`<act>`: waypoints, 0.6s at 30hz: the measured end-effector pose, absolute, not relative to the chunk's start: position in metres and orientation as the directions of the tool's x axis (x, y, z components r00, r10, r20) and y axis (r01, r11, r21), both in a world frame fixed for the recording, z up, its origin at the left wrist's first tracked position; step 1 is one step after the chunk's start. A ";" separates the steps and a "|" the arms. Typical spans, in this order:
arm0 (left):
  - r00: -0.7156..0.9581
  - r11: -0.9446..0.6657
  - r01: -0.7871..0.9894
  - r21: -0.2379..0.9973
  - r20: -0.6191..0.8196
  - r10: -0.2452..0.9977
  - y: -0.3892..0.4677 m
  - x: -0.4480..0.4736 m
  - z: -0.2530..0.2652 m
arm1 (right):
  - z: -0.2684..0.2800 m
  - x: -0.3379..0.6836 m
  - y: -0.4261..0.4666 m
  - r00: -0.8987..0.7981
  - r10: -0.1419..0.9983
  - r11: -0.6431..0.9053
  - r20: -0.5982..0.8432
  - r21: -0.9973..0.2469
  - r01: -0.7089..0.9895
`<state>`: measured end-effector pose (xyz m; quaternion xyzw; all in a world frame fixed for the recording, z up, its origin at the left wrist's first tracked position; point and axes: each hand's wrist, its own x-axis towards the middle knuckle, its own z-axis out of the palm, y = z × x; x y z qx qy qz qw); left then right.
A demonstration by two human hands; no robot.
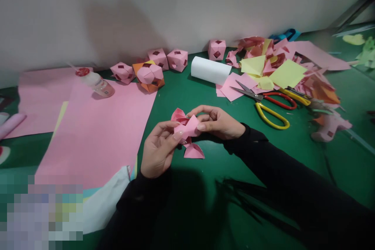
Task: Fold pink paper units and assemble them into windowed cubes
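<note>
L hand (158, 149) pinched the near-left side of a pink paper piece (191, 127) betw. thumb & fingertips; R hand (217, 122) pinched its right side likewise. Piece sat betw. the two, over green bench (172, 91); couldn't tell if touching. Curved flaps (193, 152) showed beyond & below L fingertips, so shape prob. not yet closed. Step in hand, my read: folding/joining edges. Next move seemed to call for a light, steady L pinch while R hand tucked or pressed an edge w/o creasing the rest; paper looked thin, might buckle if squeezed. Beyond both hands, nr wall (187, 4): pink faceted boxes (177, 60), w/ diamond openings. White roll (210, 69) beyond R hand; scissors (258, 97) to its right, unheld. Lg pink sheet (99, 136) left of L hand, sm. bottle (98, 84) on it.
</note>
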<state>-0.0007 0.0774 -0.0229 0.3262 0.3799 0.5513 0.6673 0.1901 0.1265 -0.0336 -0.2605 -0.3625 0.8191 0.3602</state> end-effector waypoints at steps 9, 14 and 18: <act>0.112 0.181 -0.490 0.853 -0.145 0.983 0.077 0.000 -0.022 | -0.037 0.192 0.129 -0.610 0.773 -0.488 -0.175 -0.778 -0.396; 0.086 0.173 -0.463 0.869 -0.151 0.985 0.077 0.001 -0.020 | -0.037 0.192 0.129 -0.609 0.775 -0.491 -0.170 -0.768 -0.411; 0.116 0.195 -0.460 0.866 -0.159 0.980 0.077 0.000 -0.019 | -0.038 0.192 0.129 -0.609 0.774 -0.497 -0.173 -0.762 -0.415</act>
